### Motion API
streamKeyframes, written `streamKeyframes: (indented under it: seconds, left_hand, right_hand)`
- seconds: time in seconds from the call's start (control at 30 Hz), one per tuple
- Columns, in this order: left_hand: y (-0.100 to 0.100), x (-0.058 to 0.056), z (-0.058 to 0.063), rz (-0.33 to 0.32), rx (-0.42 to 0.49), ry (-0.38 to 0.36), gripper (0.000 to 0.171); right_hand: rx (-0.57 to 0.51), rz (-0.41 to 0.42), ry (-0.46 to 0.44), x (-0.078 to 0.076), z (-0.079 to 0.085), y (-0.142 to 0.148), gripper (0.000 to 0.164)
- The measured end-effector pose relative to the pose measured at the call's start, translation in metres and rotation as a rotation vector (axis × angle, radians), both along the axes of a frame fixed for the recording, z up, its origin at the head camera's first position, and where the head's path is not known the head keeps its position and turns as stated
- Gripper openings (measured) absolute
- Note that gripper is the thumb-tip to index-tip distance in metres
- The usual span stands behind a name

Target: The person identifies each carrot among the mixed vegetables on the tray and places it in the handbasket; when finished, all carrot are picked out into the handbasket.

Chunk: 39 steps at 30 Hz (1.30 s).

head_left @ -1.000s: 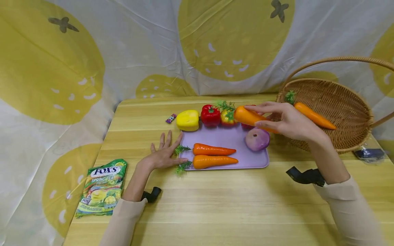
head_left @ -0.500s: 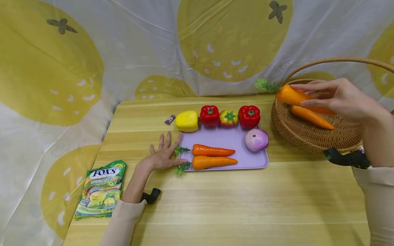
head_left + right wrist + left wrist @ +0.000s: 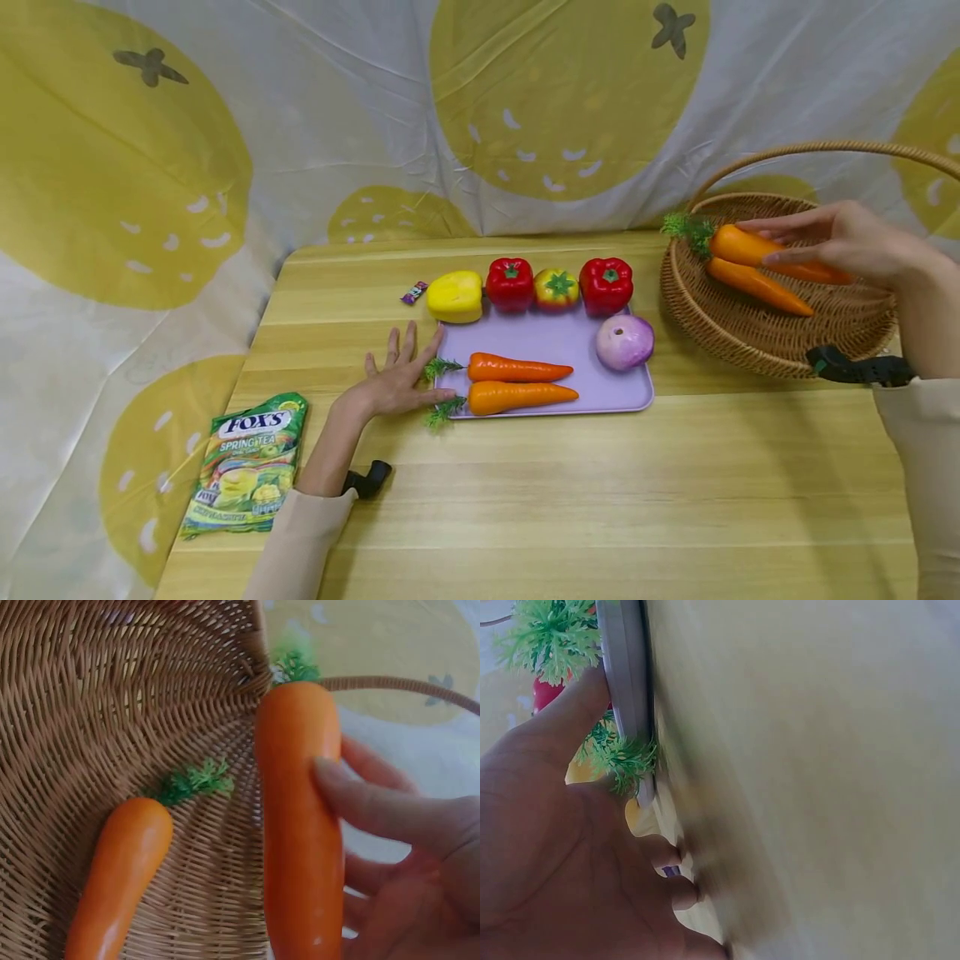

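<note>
My right hand (image 3: 847, 246) pinches a carrot (image 3: 300, 817) between thumb and fingers, over the wicker basket (image 3: 690, 317). Beside it in the basket lies another carrot (image 3: 124, 870), its green top toward the back left. With fingers spread, my left hand (image 3: 393, 383) rests at the left edge of a lilac tray (image 3: 517, 333). Two carrots, an upper one (image 3: 517, 367) and a lower one (image 3: 521, 397), lie on that tray, leafy tops beside my left thumb and index finger. A purple onion (image 3: 625, 342) sits at the tray's right side.
Along the tray's back edge are a yellow pepper (image 3: 455, 297), two red peppers, left (image 3: 510, 284) and right (image 3: 606, 286), and a yellow-red tomato-like fruit (image 3: 557, 289). A small wrapped candy (image 3: 414, 292) and a FOX'S candy bag (image 3: 246, 467) lie left. The basket's handle (image 3: 817, 147) arches up.
My right hand has carried the carrot from above the tray rightward to the basket, then lowered it beside the other carrot. My left hand has stayed in place.
</note>
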<state>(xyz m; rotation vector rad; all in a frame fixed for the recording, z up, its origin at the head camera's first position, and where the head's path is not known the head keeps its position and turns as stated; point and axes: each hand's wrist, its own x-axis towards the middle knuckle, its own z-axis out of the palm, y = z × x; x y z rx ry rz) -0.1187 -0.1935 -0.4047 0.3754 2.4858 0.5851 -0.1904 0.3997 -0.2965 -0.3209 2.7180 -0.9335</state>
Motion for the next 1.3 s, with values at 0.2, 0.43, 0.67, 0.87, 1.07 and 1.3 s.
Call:
streamKeyframes:
  seconds: [0.2,0.43,0.67,0.87,1.07,1.3]
  left_hand:
    - [0.0,-0.005,-0.007,0.002,0.002,0.01,0.105]
    - [-0.002,-0.01,-0.023,0.01,0.01,0.021,0.105]
    - [0.0,-0.012,-0.027,0.005,0.01,0.018,0.106]
    - [0.002,-0.011,-0.023,0.009,0.017,0.021,0.104]
    - [0.003,-0.01,-0.024,0.008,0.014,0.025,0.104]
    - [0.001,-0.011,-0.027,-0.002,-0.001,0.037,0.104]
  right_hand:
    - [0.089,0.007,-0.131,-0.015,-0.003,0.014,0.057]
    - [0.086,0.024,-0.228,-0.027,-0.021,0.023,0.06]
    - [0.079,0.042,-0.2,-0.03,-0.037,0.02,0.056]
    - [0.151,0.057,-0.171,-0.033,-0.04,0.015,0.053]
    - [0.168,0.094,-0.215,-0.031,-0.045,0.009,0.051]
    - [0.171,0.179,-0.301,-0.029,-0.05,0.006,0.05]
